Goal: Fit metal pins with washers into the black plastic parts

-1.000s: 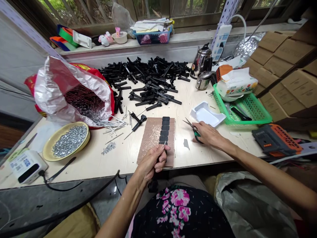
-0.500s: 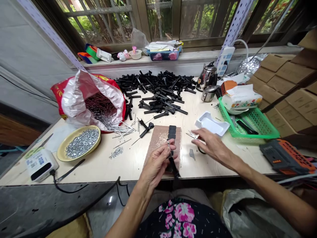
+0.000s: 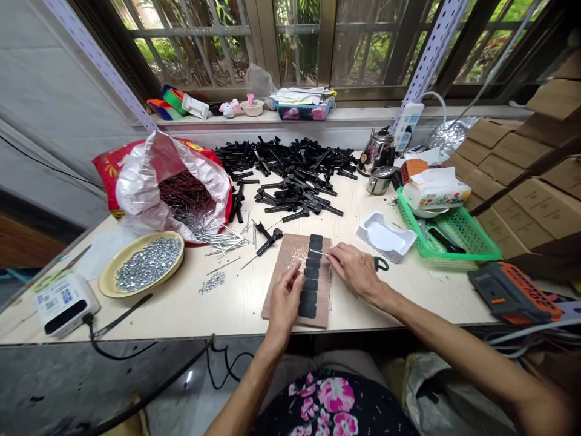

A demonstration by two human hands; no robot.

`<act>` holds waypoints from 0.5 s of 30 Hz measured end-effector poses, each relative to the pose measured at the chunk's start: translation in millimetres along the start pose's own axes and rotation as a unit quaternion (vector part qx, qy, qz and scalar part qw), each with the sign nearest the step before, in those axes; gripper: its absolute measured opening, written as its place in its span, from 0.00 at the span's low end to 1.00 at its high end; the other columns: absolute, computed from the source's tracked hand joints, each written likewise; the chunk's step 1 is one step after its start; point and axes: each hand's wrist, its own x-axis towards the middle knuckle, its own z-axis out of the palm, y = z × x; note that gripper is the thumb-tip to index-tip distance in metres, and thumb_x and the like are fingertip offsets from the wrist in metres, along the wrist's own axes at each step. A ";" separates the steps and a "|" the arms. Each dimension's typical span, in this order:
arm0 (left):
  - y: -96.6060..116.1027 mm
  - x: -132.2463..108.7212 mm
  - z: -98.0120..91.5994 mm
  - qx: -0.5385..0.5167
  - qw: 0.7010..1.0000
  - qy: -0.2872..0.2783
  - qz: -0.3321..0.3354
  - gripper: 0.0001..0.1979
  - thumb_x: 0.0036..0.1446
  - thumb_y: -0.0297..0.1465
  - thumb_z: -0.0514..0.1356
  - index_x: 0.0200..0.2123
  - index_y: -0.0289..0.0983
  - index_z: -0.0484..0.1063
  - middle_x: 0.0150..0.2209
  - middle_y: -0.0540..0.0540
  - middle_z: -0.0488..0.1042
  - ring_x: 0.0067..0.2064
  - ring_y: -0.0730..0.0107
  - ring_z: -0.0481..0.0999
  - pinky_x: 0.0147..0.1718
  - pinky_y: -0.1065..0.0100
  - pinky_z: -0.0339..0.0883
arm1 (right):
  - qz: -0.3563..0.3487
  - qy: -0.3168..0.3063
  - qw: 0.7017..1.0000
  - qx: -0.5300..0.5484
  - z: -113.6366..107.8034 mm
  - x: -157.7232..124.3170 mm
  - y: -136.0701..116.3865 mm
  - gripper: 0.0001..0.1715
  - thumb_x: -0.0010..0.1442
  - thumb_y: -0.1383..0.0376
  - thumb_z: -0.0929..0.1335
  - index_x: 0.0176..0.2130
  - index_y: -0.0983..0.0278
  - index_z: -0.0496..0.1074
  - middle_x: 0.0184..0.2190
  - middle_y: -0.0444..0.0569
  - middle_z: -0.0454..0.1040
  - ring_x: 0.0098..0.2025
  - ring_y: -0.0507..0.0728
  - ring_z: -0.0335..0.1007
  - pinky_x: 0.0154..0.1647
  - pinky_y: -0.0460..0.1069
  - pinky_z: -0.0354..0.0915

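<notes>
A brown ribbed board (image 3: pixel 276 303) lies at the table's front edge, with a column of black rounded squares (image 3: pixel 308 297) along its right side and tiny beige bits (image 3: pixel 297 254) scattered on it. My left hand (image 3: pixel 285 298) rests over the board, fingers drawn together near those bits; whether they pinch anything is hidden. My right hand (image 3: pixel 356 269) is closed on a thin metal rod-like tool (image 3: pixel 318 252), its tip pointing left across the upper black squares. Beside that hand, the dark green loop of a handle (image 3: pixel 381 264) shows, probably of scissors.
Behind the board lies a heap of black plastic parts (image 3: pixel 299 175). At left are a red and white sack of metal rods (image 3: pixel 136 194), a yellow bowl of small metal pieces (image 3: pixel 106 275) and a white device (image 3: pixel 66 306). A white tray (image 3: pixel 385 236) and green basket (image 3: pixel 485 245) stand right.
The black part in my left hand is gone from view, and that hand has moved left onto the board. My right hand has moved left from beside the scissors, now with a thin tool over the board.
</notes>
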 end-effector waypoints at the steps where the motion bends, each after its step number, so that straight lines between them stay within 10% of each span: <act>1: -3.7 0.9 -4.0 0.054 0.998 0.021 0.027 0.21 0.55 0.36 0.59 0.52 0.39 0.71 0.42 0.43 0.72 0.40 0.66 0.70 0.43 0.65 0.63 | -0.006 -0.002 0.998 -0.066 4.7 6.4 6.9 0.16 0.67 0.63 0.57 0.36 0.64 0.70 0.35 0.52 0.72 0.36 0.55 0.66 0.30 0.46 0.58; 8: -24.4 2.1 -14.4 0.192 0.964 0.098 0.153 0.19 0.60 0.32 0.52 0.55 0.40 0.66 0.40 0.43 0.69 0.43 0.63 0.70 0.45 0.63 0.63 | -0.247 -0.093 0.957 -0.116 39.8 -7.2 17.7 0.19 0.66 0.73 0.52 0.36 0.63 0.68 0.28 0.48 0.70 0.28 0.52 0.60 0.23 0.47 0.55; 15: -24.9 3.3 -15.7 0.157 0.973 0.113 0.129 0.16 0.59 0.33 0.54 0.50 0.41 0.70 0.40 0.43 0.70 0.42 0.63 0.71 0.43 0.64 0.65 | -0.266 -0.110 0.953 -0.098 27.8 10.4 25.4 0.16 0.66 0.72 0.54 0.34 0.64 0.66 0.29 0.48 0.69 0.29 0.51 0.60 0.23 0.46 0.53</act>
